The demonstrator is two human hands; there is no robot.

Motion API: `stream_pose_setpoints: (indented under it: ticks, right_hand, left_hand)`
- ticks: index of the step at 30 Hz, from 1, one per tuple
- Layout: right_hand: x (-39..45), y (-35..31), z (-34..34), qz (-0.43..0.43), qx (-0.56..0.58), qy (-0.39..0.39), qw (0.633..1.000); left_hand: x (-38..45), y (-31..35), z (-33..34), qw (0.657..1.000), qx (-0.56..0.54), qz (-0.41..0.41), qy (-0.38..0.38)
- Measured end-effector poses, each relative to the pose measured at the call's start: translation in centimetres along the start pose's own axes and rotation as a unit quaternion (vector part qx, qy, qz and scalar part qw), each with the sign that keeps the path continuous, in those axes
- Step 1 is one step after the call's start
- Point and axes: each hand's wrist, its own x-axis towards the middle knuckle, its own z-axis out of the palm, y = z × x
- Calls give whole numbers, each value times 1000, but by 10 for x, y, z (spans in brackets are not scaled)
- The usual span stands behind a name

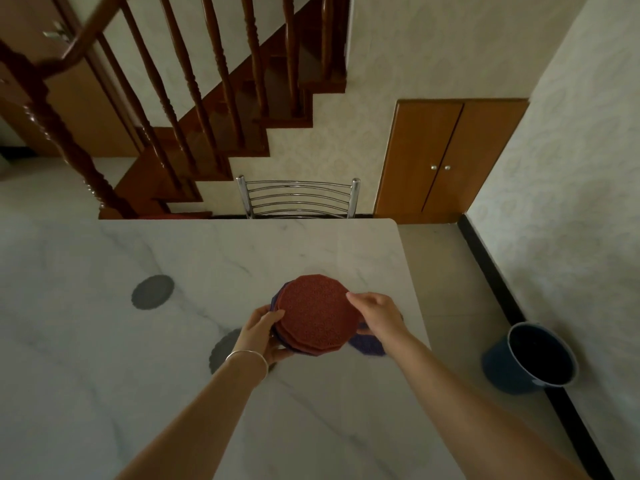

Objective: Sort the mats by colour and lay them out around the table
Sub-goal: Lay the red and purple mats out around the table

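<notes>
Where marble table [242,251] ends, bucket [535,358] stands

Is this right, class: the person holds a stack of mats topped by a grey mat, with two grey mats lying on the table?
Not quite. In the head view the stack of mats is topped by a red mat; two grey mats do lie on the table.

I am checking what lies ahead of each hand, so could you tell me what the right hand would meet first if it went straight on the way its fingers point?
Probably the red mat topping the stack; the right hand already pinches its edge.
</notes>
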Motion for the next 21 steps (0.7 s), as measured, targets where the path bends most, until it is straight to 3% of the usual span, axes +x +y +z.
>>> stream_pose_setpoints:
  ticks: [5, 21]
  right_hand:
    - [-34, -19, 45, -10, 27, 49, 998]
    - [-189, -4, 197, 39, 173, 53, 983]
  left_hand:
    - [-17, 22, -44, 1000, -3, -3, -17]
    - [-88, 77, -238, 996, 35, 2, -88]
